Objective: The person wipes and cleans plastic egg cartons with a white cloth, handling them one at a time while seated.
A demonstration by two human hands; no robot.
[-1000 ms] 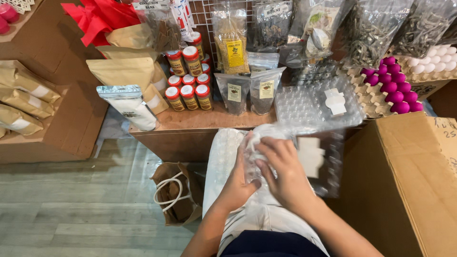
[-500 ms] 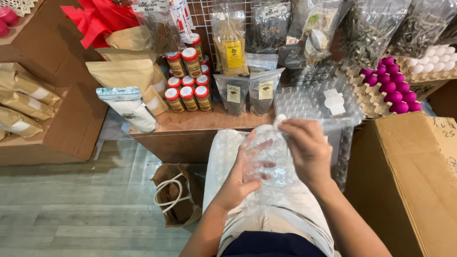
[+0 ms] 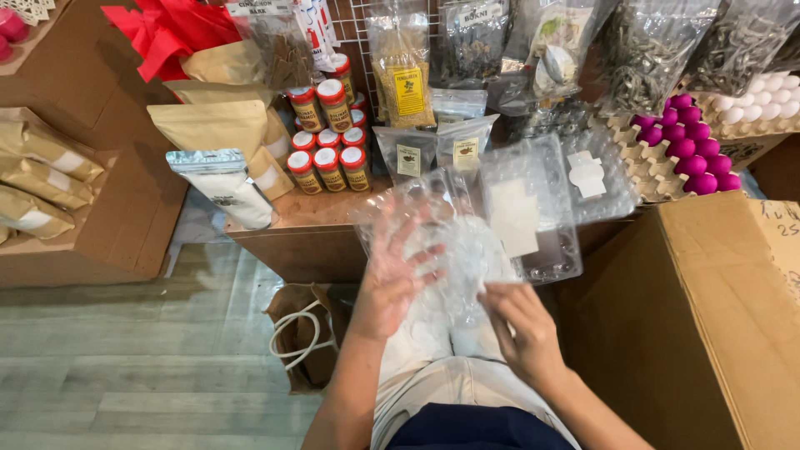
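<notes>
The right hand [image 3: 523,329] sits low over the lap, palm down, forearm running in from the bottom right. Its fingers [image 3: 502,298] are bent and close together, pinching the near edge of a clear plastic bag [image 3: 462,250]. The left hand [image 3: 392,271] is higher and to the left, forearm rising from the bottom edge. Its fingers [image 3: 421,250] are spread wide and nearly straight, and they show through the plastic as if the hand were inside the bag; the blur makes it hard to be sure whether it is in the bag or pressed flat behind it. The bag hangs crumpled between the two hands, above the light trousers [image 3: 450,375].

Just past the bag, a clear egg tray [image 3: 533,208] with a white label lies tilted at the counter [image 3: 308,217] edge, touching or overlapping the bag. Below the left wrist a brown paper bag [image 3: 304,333] with white cord handles stands on the floor. A large cardboard box [image 3: 708,308] fills the right side, near the right forearm.

Farther off, the counter holds red-capped jars [image 3: 329,154], a white pouch [image 3: 225,183], tan paper sacks [image 3: 212,125] and small clear packets [image 3: 433,150]. To the right are trays of pink eggs [image 3: 692,154] and white eggs [image 3: 762,96]. Bags of dried goods [image 3: 650,50] hang behind, with red paper [image 3: 162,29] at the top left.
</notes>
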